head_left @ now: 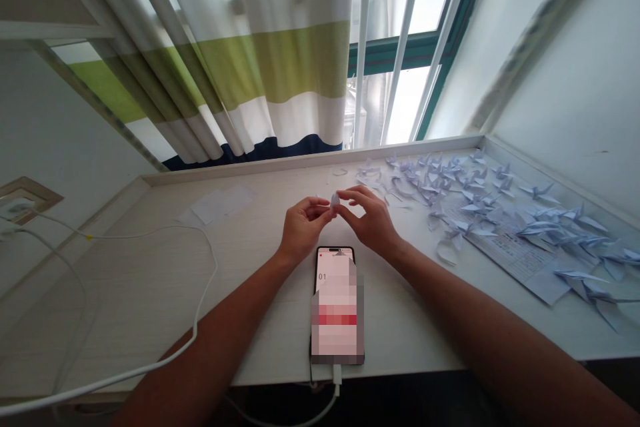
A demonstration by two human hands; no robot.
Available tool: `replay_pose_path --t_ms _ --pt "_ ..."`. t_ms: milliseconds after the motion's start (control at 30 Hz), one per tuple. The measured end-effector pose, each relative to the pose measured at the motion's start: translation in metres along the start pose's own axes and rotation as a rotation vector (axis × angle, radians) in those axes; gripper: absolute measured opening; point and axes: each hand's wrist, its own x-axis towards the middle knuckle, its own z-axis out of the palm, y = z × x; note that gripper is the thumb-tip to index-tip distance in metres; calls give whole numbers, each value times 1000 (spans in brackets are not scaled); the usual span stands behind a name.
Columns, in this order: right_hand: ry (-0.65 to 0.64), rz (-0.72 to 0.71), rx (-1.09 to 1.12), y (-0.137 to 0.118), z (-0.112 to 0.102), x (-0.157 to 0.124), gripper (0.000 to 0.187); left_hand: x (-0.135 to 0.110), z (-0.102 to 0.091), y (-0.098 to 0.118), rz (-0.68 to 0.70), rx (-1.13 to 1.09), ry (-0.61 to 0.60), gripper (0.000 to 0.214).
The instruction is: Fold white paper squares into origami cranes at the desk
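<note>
A small folded piece of white paper [335, 201] is pinched between my two hands above the middle of the desk. My left hand [306, 221] grips it from the left with thumb and fingers. From the right, the thumb and fingertips of my right hand [369, 213] close on it too. Its exact shape is partly hidden by the fingers. Just below the hands lies a phone [336, 307] with a lit screen. Many folded paper cranes [450, 177] are spread over the right side of the desk.
A printed sheet [515, 257] lies under some cranes. Flat white paper sheets [220, 203] rest at the left, and paper strips [367, 173] near the back. A white cable [205, 300] crosses my left forearm; another plugs into the phone. A raised rim [310, 161] edges the desk [145, 267].
</note>
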Motion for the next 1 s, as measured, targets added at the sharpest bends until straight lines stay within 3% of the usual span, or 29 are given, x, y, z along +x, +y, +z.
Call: replay_pose_path --t_ms 300,533,700,833,1000 --pt "83 -15 29 -15 -3 2 8 -2 2 6 -44 -5 8 50" --pt "-130 -143 31 -16 -3 0 14 1 0 10 -146 -178 103 53" --pt "-164 -213 -65 -9 -5 1 10 7 -4 15 -212 -372 22 42" --pt "-162 -250 -114 -8 -5 1 11 8 -8 21 -191 -351 -35 41" --pt "-118 -186 -66 -11 -6 1 11 6 -7 20 -166 -350 -116 31"
